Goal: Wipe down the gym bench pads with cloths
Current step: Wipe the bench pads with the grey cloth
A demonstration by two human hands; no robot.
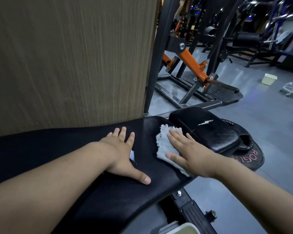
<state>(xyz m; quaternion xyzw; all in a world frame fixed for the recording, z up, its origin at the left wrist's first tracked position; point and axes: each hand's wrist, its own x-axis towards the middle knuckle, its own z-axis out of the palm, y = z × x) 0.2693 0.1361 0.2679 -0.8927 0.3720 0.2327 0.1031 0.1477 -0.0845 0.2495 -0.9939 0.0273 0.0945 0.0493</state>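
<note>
Right fingers (175, 135): straight, spread, pressed flat on grey cloth (164, 142); right hand (189, 152) grasped nothing. Grey cloth lay at far end of long black bench pad (57, 146), just beside torn seat pad (206, 130). Left fingers (130, 137): straight, splayed; left hand (123, 152) flat on bare bench pad, near the cloth, not touching it. Weight plate (254, 159) under seat pad's far end

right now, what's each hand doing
Left hand: open, flat on the bench pad.
Right hand: open, pressing the cloth on the pad.
</note>
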